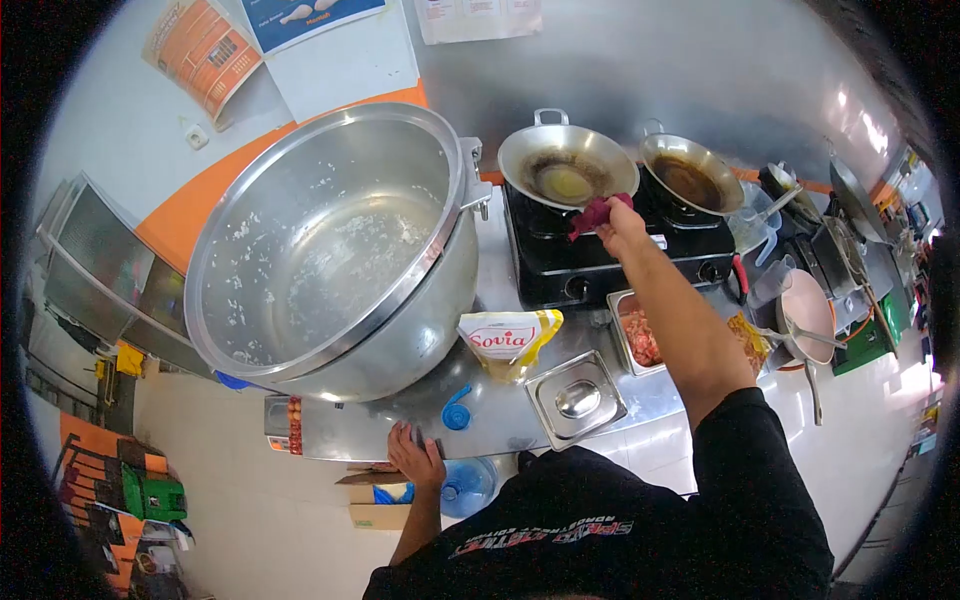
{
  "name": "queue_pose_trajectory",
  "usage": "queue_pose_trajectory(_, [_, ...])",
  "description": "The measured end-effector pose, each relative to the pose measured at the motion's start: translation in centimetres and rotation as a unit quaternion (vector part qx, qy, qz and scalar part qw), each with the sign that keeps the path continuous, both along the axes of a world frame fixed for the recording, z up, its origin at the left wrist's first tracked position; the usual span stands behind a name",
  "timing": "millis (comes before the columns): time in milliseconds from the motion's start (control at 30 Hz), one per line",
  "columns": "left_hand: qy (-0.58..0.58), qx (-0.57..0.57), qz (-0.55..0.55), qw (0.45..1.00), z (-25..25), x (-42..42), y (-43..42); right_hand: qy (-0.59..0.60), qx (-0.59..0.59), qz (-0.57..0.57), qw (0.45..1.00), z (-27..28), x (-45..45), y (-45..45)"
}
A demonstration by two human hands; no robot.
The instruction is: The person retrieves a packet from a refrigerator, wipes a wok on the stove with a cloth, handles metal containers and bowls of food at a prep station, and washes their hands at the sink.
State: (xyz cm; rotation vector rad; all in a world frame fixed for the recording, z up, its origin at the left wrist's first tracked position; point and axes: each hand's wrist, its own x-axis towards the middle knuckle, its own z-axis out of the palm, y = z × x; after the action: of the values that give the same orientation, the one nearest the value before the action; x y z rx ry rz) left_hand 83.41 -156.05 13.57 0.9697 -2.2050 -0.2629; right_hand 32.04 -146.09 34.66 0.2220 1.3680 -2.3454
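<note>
My right hand (pixel 622 230) is closed on a dark red cloth (pixel 590 218) at the near rim of the left wok (pixel 568 180). The cloth hides that part of the rim, so I cannot tell whether a handle is inside it. A little yellowish oil lies in this wok, which sits on a black two-burner gas stove (pixel 548 262). My left hand (pixel 415 456) rests on the front edge of the steel counter (pixel 365 425), fingers stretched out and holding nothing. Near it lies a blue cap with a strap (pixel 457 411).
A huge aluminium pot (pixel 420 330) fills the counter's left side. A second wok (pixel 688 172) holds dark oil. A Sovia pouch (pixel 505 342), a steel lid (pixel 576 400) and a tray of chopped meat (pixel 640 338) stand before the stove. A pink pan (pixel 805 305) is at right.
</note>
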Motion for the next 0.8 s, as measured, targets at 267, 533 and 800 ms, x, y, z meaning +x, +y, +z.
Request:
queue_pose_trajectory(267, [0.021,0.009,0.003,1.000,0.2,-0.1,0.2,0.028,-0.002,-0.007,1.000,2.2,-0.4,5.4])
queue_pose_trajectory(533, [0.073,0.014,-0.014,0.997,-2.0,5.9,4.1,0.056,0.052,0.048,0.996,7.3,5.2,16.6])
queue_pose_trajectory(800, [-0.092,0.134,0.039,0.986,-7.0,18.6,16.5,0.060,0.077,0.044,0.994,7.1,10.6,30.3])
